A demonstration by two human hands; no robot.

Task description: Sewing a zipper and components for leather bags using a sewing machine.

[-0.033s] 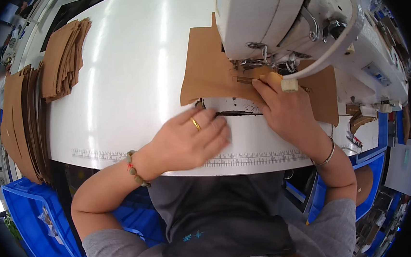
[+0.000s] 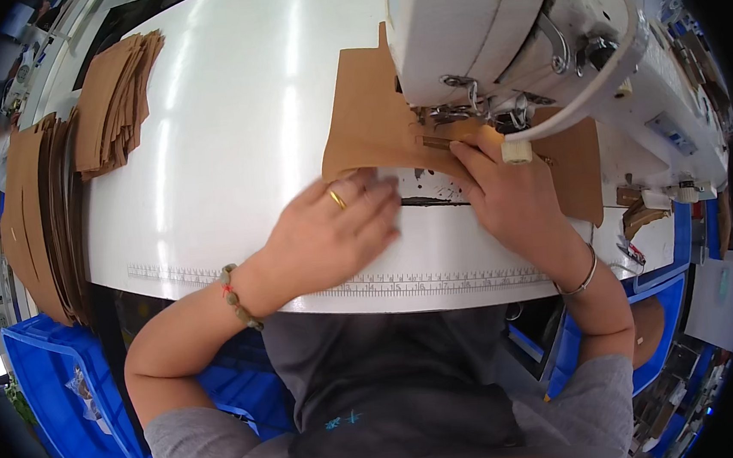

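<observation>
— Beneath the sewing machine (image 2: 471, 31) at one o'clock, see what?

— Brown panel (image 2: 365, 100), smooth and matte, spread from twelve to three o'clock, wavy along the near edge, with a narrow darker strip (image 2: 435, 143) near the machine's foot.

— Held how?

— Right hand (image 2: 505, 188) at three o'clock: half bent, fingertips resting on the panel, grip impossible to tell. Left hand (image 2: 328, 232) near the dial's centre: loosely curled at the panel's near-left edge (too blurred to tell whether pinching it).

— Lying on what?

— Glossy white table (image 2: 240, 153), dark-smudged between the hands, with a printed ruler (image 2: 440, 283) towards six. Brown stacks (image 2: 39, 220) at nine and ten; blue bins (image 2: 43, 384) at eight and four; cluttered room around.
</observation>
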